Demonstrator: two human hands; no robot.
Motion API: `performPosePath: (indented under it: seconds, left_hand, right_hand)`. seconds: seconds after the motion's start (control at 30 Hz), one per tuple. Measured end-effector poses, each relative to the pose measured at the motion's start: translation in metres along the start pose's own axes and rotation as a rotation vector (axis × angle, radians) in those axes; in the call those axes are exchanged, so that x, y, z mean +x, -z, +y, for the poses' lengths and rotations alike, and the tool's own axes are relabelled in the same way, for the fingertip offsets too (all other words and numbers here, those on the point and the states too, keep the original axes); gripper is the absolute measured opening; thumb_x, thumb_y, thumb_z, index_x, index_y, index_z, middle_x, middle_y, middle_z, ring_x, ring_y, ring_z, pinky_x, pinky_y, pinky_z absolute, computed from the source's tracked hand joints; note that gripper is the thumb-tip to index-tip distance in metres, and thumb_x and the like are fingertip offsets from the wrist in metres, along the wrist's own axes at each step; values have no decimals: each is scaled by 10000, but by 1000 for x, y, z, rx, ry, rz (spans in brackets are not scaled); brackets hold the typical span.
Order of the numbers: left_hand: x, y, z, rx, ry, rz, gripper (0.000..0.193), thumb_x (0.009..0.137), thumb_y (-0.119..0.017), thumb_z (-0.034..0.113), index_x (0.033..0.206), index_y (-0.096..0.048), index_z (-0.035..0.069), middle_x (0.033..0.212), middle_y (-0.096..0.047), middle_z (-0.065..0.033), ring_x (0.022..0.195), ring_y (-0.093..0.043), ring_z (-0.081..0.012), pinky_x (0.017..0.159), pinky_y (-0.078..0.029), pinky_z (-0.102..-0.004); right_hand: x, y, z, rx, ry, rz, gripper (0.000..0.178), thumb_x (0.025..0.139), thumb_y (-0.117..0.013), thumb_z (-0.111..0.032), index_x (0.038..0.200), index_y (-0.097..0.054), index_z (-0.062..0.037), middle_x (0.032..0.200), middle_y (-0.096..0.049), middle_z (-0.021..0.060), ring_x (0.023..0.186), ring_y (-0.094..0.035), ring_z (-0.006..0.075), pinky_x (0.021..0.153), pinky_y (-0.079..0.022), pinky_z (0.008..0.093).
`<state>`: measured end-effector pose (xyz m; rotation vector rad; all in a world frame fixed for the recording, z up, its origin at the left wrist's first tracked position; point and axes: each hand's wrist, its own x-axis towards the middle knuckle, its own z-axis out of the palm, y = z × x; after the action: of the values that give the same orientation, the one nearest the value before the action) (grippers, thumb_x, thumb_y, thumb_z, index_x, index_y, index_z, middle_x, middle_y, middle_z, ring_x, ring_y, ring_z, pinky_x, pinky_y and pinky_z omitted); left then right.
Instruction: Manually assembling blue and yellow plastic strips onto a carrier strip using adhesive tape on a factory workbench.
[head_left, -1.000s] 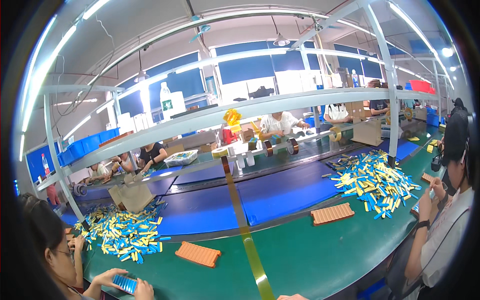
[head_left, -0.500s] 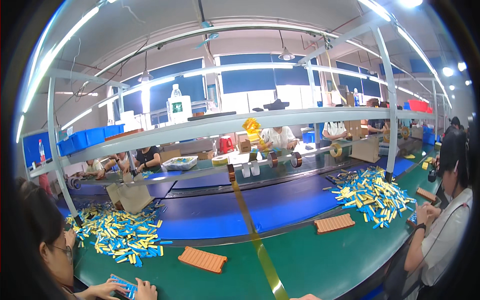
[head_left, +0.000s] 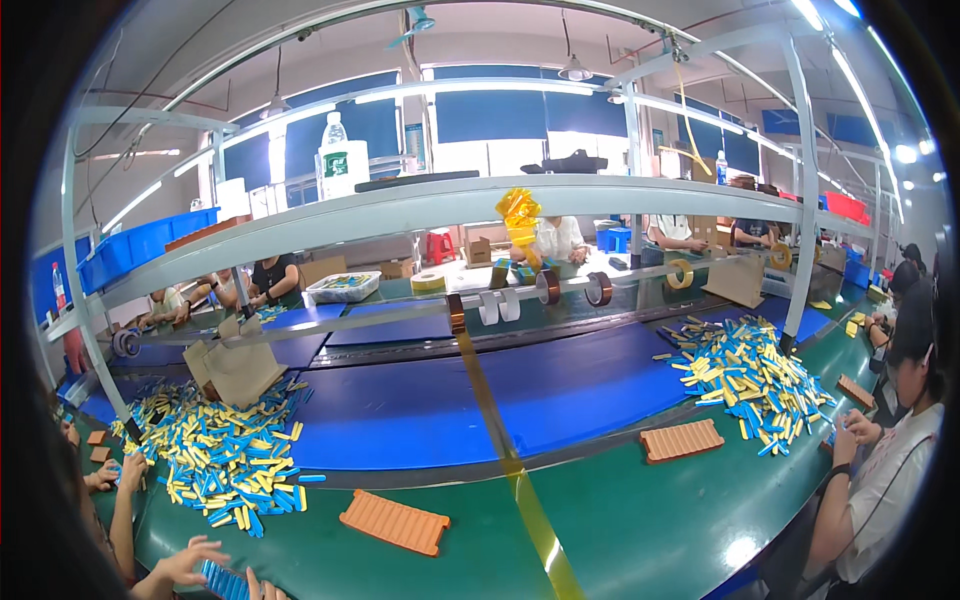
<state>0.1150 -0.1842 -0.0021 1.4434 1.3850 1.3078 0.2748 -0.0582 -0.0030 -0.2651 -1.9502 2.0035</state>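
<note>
Neither of my hands shows in the head view. A long strip of amber tape (head_left: 528,510) runs from a roll (head_left: 457,313) on the rail, over the blue belt and green bench, to the lower edge. What its near end meets is out of view. On the bench to its left lies an orange ridged tray (head_left: 396,521); to its right sits another orange ridged tray (head_left: 682,440). At lower left, a co-worker's hands (head_left: 190,562) are at a tray filled with blue pieces (head_left: 224,580), one of them lifted with fingers spread.
A heap of blue and yellow pieces (head_left: 225,455) covers the bench at left, a second heap (head_left: 745,385) at right. Behind the blue belt (head_left: 400,415), several tape rolls (head_left: 598,289) hang under a grey shelf (head_left: 420,204). A person (head_left: 870,490) works at right.
My view has shifted, with the shelf and lamps now higher in the picture. A bit of a hand at the lower edge has gone out of view. The left co-worker's hand has lifted from the tray.
</note>
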Motion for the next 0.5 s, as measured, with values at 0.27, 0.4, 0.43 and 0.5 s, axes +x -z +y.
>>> performPosePath:
  seconds: [0.27, 0.4, 0.43, 0.5]
  left_hand:
    - [-11, -11, -8, -59, -31, 58, 144, 742, -631, 130, 788, -566, 11, 627, -521, -71, 508, -446, -115, 485, -385, -247]
    - [-15, -13, -14, -51, -92, 150, 169, 739, -643, 145, 789, -563, 4, 661, -535, -82, 525, -473, -141, 506, -399, -256]
    - [-13, -14, -17, -74, -84, 145, 170, 744, -637, 148, 796, -563, 4, 667, -538, -84, 529, -475, -136, 508, -401, -253]
    - [-10, -12, -25, -115, -59, 165, 170, 750, -632, 151, 804, -564, 4, 674, -540, -86, 533, -477, -131, 509, -402, -250]
  right_hand:
    - [-5, -14, -3, -64, 44, 94, 146, 714, -634, -98, 671, -570, 25, 745, -545, 108, 750, -495, 221, 700, -377, 313]
    - [-10, -6, 23, -62, 9, -10, 78, 746, -601, -22, 727, -565, 45, 804, -572, 103, 827, -499, 205, 746, -373, 289]
    - [-8, -4, 25, -65, 7, 1, 78, 746, -601, -22, 727, -565, 45, 804, -572, 103, 827, -499, 205, 746, -373, 289]
    - [-4, -2, 28, -75, 54, -28, 107, 773, -600, -72, 766, -582, 33, 873, -539, 88, 829, -489, 182, 763, -363, 272]
